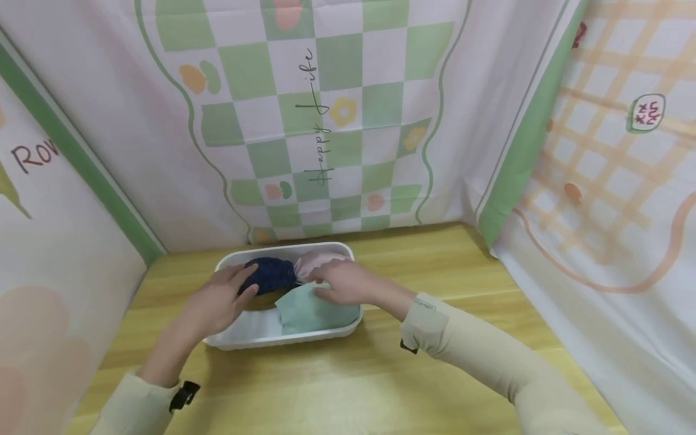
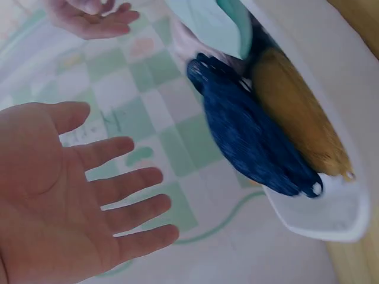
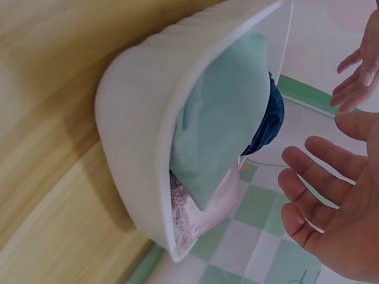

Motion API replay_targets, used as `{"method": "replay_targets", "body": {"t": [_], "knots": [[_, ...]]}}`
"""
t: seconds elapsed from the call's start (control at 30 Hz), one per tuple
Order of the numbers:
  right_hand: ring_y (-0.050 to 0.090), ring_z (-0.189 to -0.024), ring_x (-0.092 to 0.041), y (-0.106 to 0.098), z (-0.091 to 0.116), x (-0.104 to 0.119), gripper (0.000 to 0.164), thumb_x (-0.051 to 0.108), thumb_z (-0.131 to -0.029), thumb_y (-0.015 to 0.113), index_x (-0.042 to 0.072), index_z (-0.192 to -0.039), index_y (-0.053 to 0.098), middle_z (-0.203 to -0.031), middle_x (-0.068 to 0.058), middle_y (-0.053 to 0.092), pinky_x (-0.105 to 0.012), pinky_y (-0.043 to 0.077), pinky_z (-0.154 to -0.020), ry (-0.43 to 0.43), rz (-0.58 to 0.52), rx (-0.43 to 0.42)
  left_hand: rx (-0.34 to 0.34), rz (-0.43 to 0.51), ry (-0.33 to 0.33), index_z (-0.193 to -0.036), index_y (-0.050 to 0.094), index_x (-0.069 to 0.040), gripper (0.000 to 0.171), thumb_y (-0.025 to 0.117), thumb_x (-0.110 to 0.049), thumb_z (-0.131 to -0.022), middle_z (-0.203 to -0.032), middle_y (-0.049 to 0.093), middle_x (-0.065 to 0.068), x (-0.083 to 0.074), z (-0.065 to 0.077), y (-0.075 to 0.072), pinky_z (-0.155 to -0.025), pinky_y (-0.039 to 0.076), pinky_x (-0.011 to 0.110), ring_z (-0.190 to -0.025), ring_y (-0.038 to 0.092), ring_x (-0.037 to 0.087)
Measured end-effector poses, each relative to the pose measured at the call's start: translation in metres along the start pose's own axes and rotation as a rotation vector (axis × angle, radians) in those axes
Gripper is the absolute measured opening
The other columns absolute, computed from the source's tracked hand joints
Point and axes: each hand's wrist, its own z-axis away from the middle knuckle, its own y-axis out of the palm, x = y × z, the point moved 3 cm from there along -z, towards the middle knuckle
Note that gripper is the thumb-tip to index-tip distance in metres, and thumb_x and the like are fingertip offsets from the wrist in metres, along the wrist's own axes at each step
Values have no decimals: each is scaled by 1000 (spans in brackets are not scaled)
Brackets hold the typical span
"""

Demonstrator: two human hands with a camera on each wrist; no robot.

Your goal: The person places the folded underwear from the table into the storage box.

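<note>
A white plastic tub (image 1: 247, 328) stands on the wooden table, holding several soft cloth pieces. A dark navy gathered bundle (image 2: 254, 133) lies beside a mustard-brown one (image 2: 296, 106). A mint-green cloth (image 3: 228, 112) covers the near right part of the tub, and a pink piece with lacy trim (image 3: 207, 207) shows partly from under it. My left hand (image 1: 217, 299) hovers at the tub's left side by the navy bundle, fingers spread, palm empty. Over the right side, my right hand (image 1: 345, 283) hangs above the mint and pink cloths with loosely bent fingers, holding nothing.
Light yellow wood tabletop (image 1: 326, 386) surrounds the tub. A green-and-white checked curtain (image 1: 337, 151) hangs right behind it. More printed fabric panels close in the left side (image 1: 43, 254) and the right side (image 1: 609, 241).
</note>
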Motion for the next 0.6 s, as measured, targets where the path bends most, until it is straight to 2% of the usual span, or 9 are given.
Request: {"method": "replay_targets", "body": {"t": [0.2,0.37,0.6], "knots": [[68,-107,-18,-5,25,7,31,28,-99,57,13,-125,68,-116,-3,73,-39,55,-95,-8,-32,53,90,5,76,-149,46,-7,51,46,-35,-106,-149,47,28,-27,7,-2,-110,40,62,-137,45,48],[68,-106,-17,-9,43,13,29,28,-99,57,13,-121,70,-114,-1,74,-38,54,-96,-22,-23,73,163,22,121,-145,51,-8,48,50,-35,-104,-145,53,22,-47,15,-3,-107,43,60,-135,49,43],[68,-106,-20,-17,63,13,28,25,-99,57,10,-119,71,-113,-3,74,-38,54,-97,-32,-25,63,232,44,139,-144,54,-15,45,51,-36,-104,-147,54,16,-60,19,-6,-106,45,59,-136,50,38]]}}
